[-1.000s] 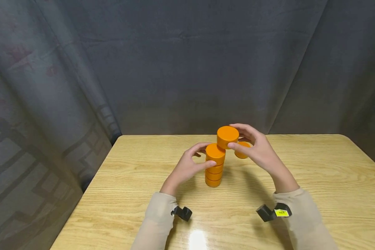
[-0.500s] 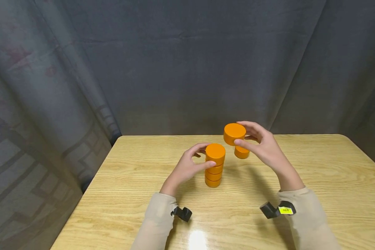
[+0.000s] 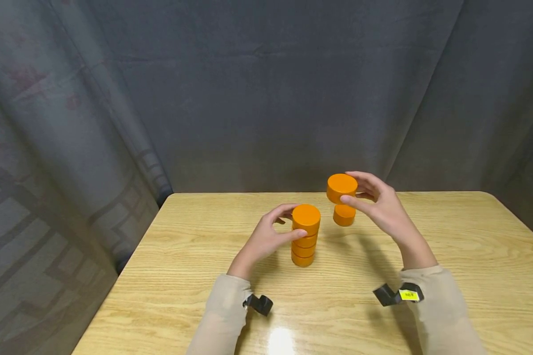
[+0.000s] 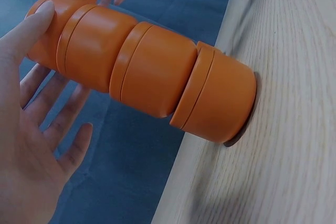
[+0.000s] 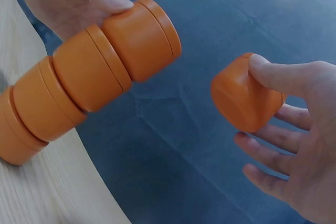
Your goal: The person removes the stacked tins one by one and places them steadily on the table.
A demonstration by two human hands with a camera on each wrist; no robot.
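At frame centre, a stack of orange round tins on the wooden worktop was steadied by the left hand, thumb and fingers curled round it, while another orange round tin was pinched aloft by the right hand.

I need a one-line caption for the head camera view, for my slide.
Left hand steadies an orange stack; right hand holds a raised orange disc.

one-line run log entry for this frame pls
left hand: steadies orange puck stack | right hand: holds orange puck above lone puck | wooden table
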